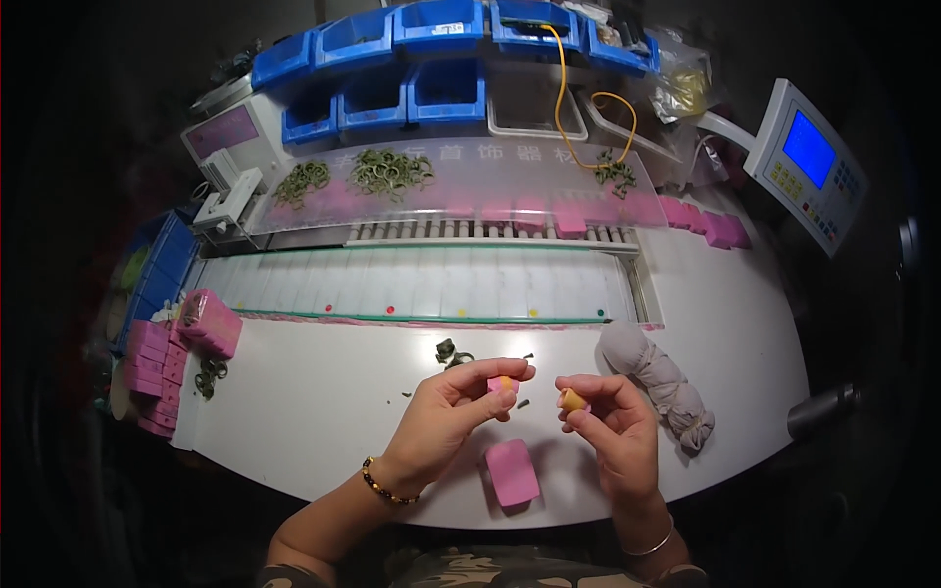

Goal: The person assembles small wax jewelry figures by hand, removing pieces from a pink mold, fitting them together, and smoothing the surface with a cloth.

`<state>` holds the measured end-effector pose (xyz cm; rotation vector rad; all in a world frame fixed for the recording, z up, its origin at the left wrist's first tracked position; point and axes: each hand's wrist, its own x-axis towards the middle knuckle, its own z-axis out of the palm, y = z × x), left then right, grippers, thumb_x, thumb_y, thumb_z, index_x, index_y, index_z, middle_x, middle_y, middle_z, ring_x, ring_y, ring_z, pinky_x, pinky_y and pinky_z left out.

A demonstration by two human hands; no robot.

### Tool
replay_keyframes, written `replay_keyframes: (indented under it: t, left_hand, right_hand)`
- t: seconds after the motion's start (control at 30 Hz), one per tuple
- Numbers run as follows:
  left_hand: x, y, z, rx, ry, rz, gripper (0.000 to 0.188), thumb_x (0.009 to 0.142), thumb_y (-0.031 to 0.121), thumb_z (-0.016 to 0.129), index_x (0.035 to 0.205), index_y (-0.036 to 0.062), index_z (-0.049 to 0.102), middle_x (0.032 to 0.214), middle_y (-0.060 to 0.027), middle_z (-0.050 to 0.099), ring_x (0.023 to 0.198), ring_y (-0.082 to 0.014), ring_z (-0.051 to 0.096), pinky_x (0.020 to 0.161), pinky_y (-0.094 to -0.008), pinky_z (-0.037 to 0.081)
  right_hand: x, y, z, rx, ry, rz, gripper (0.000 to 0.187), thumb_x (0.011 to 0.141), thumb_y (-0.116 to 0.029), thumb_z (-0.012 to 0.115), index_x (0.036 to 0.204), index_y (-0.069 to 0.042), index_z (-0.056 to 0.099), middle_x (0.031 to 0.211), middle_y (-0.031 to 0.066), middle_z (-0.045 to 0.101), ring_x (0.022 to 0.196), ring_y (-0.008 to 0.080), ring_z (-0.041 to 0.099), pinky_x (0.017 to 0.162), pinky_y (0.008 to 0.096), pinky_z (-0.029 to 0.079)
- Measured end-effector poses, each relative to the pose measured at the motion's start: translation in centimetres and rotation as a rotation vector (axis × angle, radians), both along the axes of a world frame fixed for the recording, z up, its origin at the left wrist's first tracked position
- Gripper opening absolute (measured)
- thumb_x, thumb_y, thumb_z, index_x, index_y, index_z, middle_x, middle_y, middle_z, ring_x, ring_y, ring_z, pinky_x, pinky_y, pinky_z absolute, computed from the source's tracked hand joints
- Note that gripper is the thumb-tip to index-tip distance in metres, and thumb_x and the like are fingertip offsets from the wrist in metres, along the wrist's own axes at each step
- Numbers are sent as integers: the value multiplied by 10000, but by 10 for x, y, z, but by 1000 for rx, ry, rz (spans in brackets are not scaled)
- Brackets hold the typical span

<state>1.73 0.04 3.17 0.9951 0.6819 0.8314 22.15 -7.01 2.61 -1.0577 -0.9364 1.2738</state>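
My left hand [446,412] pinches a small pink and yellow mold piece [505,384] between thumb and fingers. Close beside it, my right hand [619,431] grips a small tan, rounded mold piece [573,399] with a bit of pink along its edge. The two pieces are held apart, just above the white table. Below and between my hands lies a pink rubber mold block [513,473]. A few dark green ring-like pieces [451,353] sit beyond my left hand, with small green scraps [522,403] between the hands.
A grey cloth bundle [662,377] lies right of my right hand. Pink blocks [152,367] are stacked at left. Beyond the roller track [421,284], a clear shelf [480,181] bears piles of green rings [390,174]. Blue bins [446,93] stand behind; a control panel [809,162] is at right.
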Motion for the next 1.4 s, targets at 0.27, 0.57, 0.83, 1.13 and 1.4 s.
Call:
replay_keyframes:
  t: [0.27,0.57,0.83,1.13,1.4]
  left_hand:
    - [5,-22,-10,-121,-120,-25,347,973,18,627,1315,-40,602,1129,-81,664,1037,-143,646,961,-336,553]
    - [9,-33,-20,-69,-116,63,322,887,-91,688,1195,-32,615,1122,-118,642,1042,-180,649,939,-331,573]
    - [8,-32,-29,396,1,112,176,848,-142,693,967,-19,649,1069,-118,610,1022,-194,648,910,-331,586]
    - [-9,-22,-12,788,248,-27,215,817,-114,709,999,0,722,1021,-104,708,898,-163,697,835,-287,583]
    - [1,-39,-15,245,-44,-18,206,846,-105,727,1043,-57,689,1049,-143,701,981,-195,706,874,-320,600]
  right_hand:
    - [-9,-10,-14,105,87,-33,253,910,111,628,1144,22,600,1195,120,584,1083,189,639,956,324,542]
    - [-14,-16,-17,141,52,-40,308,878,140,662,1153,26,585,1143,95,594,1072,164,631,971,294,530]
    - [-13,-16,-17,238,-69,-39,318,857,145,684,1139,35,587,1125,101,598,1065,181,644,948,309,551]
    - [-5,-20,-2,564,-603,-68,298,754,136,770,1008,-5,701,1009,154,721,919,230,719,797,309,590]
    - [-4,-24,-8,375,-261,-51,296,749,115,789,1009,-1,710,1004,155,725,929,232,724,806,300,589]
